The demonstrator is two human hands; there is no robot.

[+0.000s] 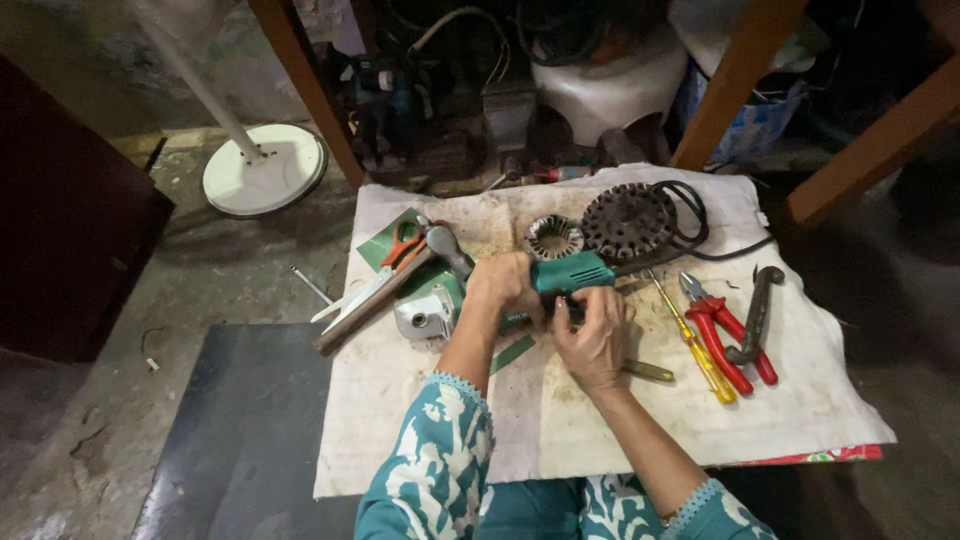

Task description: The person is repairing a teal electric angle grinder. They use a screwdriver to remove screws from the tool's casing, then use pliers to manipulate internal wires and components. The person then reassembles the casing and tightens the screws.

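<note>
Both hands working teal power tool body mid-tabletop: left hand clamping housing, right hand pinching underside. Best keeping housing braced flat, cord clear. Red pliers, yellow screwdriver lying just right.

Teal sleeves — white leaf print, scalloped lace-trimmed cuffs
</note>
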